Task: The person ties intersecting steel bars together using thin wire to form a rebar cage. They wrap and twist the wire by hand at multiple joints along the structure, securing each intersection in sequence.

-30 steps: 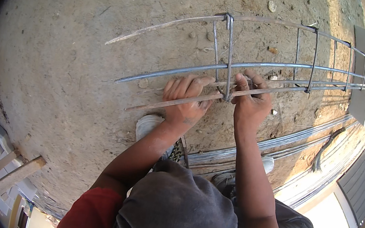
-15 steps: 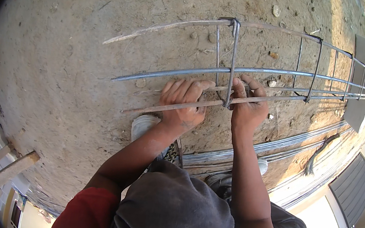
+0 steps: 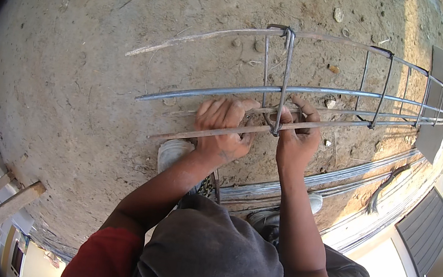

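A long rebar cage (image 3: 286, 74) of lengthwise bars and square stirrups stretches from the middle to the far right. My left hand (image 3: 224, 127) is closed, its fingers curled round a lower rebar (image 3: 262, 110) just left of the end stirrup. The nearest bar (image 3: 194, 133) crosses in front of that hand. On the other side of the stirrup my right hand (image 3: 297, 141) reaches up from under the nearest bar. Its thumb and fingers are bent close to the stirrup's lower corner; what lies between them is too small and hidden to name.
Bundled loose bars (image 3: 334, 180) lie on the dirt ground to the right, with a bunch of dark tie wire (image 3: 387, 190) on them. A grey board (image 3: 439, 101) lies under the cage's far part. Wooden planks (image 3: 16, 206) are at lower left. Small stones (image 3: 338, 15) dot the soil.
The end stirrup and bars sit slightly lower in view. My right thumb and fingers have shifted a little left, closer to the stirrup corner. My left hand keeps nearly the same place.
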`<state>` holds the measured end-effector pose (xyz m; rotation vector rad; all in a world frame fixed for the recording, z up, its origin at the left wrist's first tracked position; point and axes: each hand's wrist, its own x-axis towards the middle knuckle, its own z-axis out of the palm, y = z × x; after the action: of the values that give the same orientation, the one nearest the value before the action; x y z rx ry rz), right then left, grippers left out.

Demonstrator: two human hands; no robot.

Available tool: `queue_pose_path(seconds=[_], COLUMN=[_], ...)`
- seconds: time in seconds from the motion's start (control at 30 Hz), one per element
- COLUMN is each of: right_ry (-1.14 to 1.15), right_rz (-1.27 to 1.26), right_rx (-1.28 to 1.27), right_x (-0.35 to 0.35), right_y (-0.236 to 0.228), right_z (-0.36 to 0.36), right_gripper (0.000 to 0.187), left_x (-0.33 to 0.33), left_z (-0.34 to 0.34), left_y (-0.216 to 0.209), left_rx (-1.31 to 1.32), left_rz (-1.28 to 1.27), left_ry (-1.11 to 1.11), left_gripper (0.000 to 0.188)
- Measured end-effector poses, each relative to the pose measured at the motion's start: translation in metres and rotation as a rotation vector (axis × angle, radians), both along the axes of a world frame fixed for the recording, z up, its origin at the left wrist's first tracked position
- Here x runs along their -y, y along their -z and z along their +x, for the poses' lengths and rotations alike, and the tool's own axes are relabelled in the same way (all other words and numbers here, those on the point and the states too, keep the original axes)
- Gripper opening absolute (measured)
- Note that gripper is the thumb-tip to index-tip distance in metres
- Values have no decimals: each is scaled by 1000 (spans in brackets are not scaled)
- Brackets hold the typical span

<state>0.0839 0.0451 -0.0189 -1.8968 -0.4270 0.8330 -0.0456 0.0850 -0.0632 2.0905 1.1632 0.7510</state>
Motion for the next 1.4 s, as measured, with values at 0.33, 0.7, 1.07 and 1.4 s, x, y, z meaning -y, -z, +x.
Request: queue_pose_path(seconds=[0.33, 0.7, 1.07, 1.4], right_ry=[-14, 70, 156, 24], right_rz=[-69, 77, 149, 169], right_rx=[-195, -494, -896, -868], right_x=[8, 52, 43, 44], right_y=[-11, 17, 13, 23], right_z=[21, 20, 15, 26], right_gripper=[30, 23, 11, 8], left_x=[4, 4, -2, 3], left_z=[3, 7, -2, -3], left_y=[-4, 0, -3, -3], left_rx=[-49, -93, -3, -24], left_rz=[16, -41, -94, -121], left_ry=[-35, -41, 57, 62], left_gripper=[29, 25, 35, 42])
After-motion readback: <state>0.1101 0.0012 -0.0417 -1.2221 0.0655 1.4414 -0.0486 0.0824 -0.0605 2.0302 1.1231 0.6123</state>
